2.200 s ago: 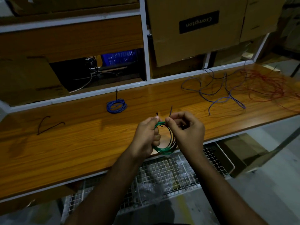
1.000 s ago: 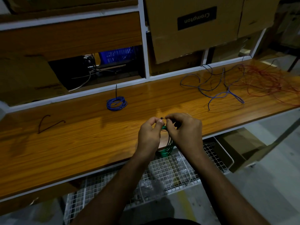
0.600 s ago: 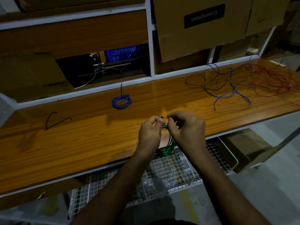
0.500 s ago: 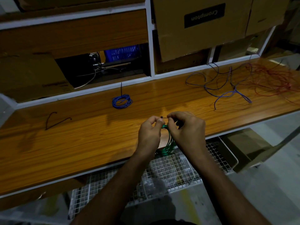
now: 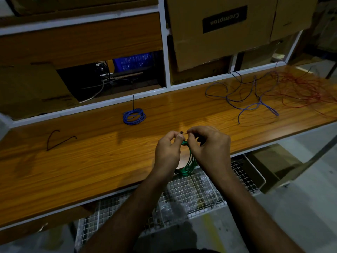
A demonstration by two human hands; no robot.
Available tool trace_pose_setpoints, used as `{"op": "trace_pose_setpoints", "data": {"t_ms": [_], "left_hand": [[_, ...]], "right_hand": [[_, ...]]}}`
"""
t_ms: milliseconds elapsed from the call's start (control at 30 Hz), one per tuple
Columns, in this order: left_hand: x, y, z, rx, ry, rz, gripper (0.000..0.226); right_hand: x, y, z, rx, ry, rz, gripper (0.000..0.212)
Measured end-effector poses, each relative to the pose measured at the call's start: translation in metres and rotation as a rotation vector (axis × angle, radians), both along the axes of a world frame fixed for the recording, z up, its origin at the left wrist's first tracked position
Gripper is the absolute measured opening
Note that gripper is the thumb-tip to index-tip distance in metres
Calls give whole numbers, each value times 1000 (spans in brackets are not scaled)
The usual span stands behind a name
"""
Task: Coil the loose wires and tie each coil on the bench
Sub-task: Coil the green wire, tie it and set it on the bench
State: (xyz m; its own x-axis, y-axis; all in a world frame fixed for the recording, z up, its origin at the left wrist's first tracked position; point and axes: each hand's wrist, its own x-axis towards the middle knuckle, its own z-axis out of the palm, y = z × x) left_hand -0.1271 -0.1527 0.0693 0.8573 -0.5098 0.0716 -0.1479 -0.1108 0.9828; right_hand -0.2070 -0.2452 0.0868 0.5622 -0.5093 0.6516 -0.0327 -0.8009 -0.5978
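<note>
Head view — both hands, left and right, pinch a black tie atop the green coil.

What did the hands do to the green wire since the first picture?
The black tie, whose ends stood apart and upright, is now drawn across the green coil between the left hand and right hand. Both keep pinching. The blue coil stayed put.

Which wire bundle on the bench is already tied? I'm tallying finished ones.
The blue coil, wound tight with a black tie sticking up. The purple wire and red wire lie loose.
</note>
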Motion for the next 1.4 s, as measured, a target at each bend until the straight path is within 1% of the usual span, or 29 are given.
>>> {"op": "trace_pose_setpoints", "data": {"t_ms": [200, 333, 567, 900, 1233, 1400], "left_hand": [[4, -2, 1, 39, -77, -3, 22], [6, -4, 2, 25, -109, -15, 23], [15, -13, -2, 13, -81, 12, 23], [20, -28, -6, 23, -50, 37, 22], [16, -35, -7, 23, -75, 4, 22], [14, -35, -9, 24, -123, -15, 20]], "right_hand": [[4, -3, 1, 15, 8, 7, 7], [8, -7, 2, 18, -2, 2, 8], [11, -14, 3, -9, -28, 3, 7], [18, -29, -1, 32, 25, -9, 8], [15, -37, -5, 33, 61, 0, 8], [15, -37, -5, 27, 74, -10, 8]]}}
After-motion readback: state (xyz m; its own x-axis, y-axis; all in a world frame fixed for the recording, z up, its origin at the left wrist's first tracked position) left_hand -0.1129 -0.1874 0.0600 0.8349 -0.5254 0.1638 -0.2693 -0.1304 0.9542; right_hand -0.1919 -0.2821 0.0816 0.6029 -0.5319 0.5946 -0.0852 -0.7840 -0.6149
